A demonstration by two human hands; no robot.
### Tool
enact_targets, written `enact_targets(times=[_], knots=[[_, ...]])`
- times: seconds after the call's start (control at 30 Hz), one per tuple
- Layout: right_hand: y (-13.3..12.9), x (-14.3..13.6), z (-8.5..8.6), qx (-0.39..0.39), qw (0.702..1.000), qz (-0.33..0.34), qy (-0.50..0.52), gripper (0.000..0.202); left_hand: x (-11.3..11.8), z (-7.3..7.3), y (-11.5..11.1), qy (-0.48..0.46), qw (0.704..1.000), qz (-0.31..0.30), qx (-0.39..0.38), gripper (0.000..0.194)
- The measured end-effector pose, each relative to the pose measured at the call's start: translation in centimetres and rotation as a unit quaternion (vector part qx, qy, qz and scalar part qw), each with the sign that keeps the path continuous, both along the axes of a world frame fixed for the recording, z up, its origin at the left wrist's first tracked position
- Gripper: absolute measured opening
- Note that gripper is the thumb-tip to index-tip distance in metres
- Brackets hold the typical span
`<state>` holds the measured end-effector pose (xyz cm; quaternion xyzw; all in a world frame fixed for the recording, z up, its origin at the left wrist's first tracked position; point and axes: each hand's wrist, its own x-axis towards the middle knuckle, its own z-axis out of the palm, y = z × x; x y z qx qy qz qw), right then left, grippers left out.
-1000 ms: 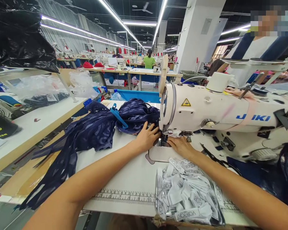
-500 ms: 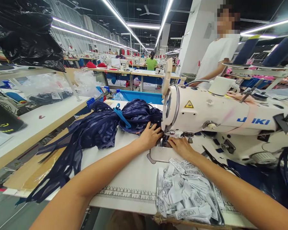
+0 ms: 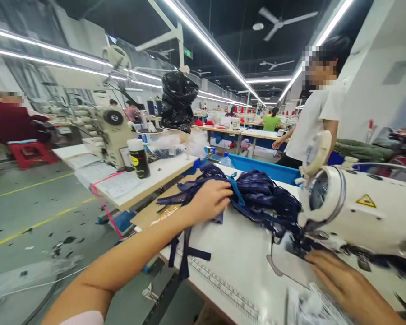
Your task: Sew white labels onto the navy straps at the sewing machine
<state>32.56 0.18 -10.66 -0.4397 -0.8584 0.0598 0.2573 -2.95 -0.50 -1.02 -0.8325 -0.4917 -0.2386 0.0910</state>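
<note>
My left hand (image 3: 211,201) lies over the left part of the bundled navy lace garments (image 3: 267,192), its fingers curled together on the fabric. How much cloth they grip is partly hidden under the palm. A blue tie (image 3: 237,190) is around the bundle beside my fingertips. Navy straps (image 3: 186,255) hang over the table's front edge. My right hand (image 3: 338,273) is smeared by motion, low beside the needle area of the white sewing machine (image 3: 362,207). Whether it holds anything I cannot make out. Dark cloth lies under the machine's head.
White printed labels (image 3: 311,304) lie in a container at the front right. A ruler strip (image 3: 223,286) runs along the table edge. On the neighbouring table stands a black bottle (image 3: 138,158). A person in a white shirt (image 3: 321,117) stands behind a blue bin (image 3: 260,167).
The view has turned left. My left hand has moved away from the needle area to the left part of the navy bundle. My right hand is still near the machine, now blurred.
</note>
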Motion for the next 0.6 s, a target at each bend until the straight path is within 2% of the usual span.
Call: enact_targets(times=[0.03, 0.1, 0.17, 0.23, 0.33, 0.43, 0.5, 0.6], knots=[[-0.4, -1.0, 0.1, -0.013, 1.0, 0.024, 0.003, 0.029, -2.2, 0.5, 0.7, -0.054, 0.996, 0.075, 0.008, 0.031], [-1.2, -3.4, 0.6, -0.047, 0.997, 0.06, 0.003, 0.031, -6.0, 1.1, 2.3, -0.142, 0.969, 0.197, -0.044, 0.035], [-1.7, -5.9, 1.2, -0.088, 0.992, 0.086, 0.004, 0.034, -8.5, 1.1, 3.6, -0.161, 0.956, 0.234, -0.076, 0.04], [-1.9, -8.2, 1.6, -0.133, 0.985, 0.106, 0.014, 0.037, -9.6, 0.6, 4.6, -0.157, 0.955, 0.231, -0.103, 0.041], [-1.6, -11.1, 1.7, -0.181, 0.977, 0.105, 0.049, 0.046, -9.5, 0.0, 5.5, -0.143, 0.959, 0.202, -0.137, 0.044], [-0.6, -13.1, 1.4, -0.201, 0.973, 0.075, 0.09, 0.054, -8.1, 0.2, 5.4, -0.121, 0.962, 0.173, -0.172, 0.048], [0.5, -14.2, 1.2, -0.2, 0.971, 0.062, 0.115, 0.056, -6.6, 0.5, 4.2, -0.093, 0.962, 0.151, -0.206, 0.053], [2.5, -15.3, 1.2, -0.174, 0.975, 0.025, 0.139, 0.055, -3.5, 0.8, 0.8, -0.001, 0.956, 0.084, -0.282, 0.061]])
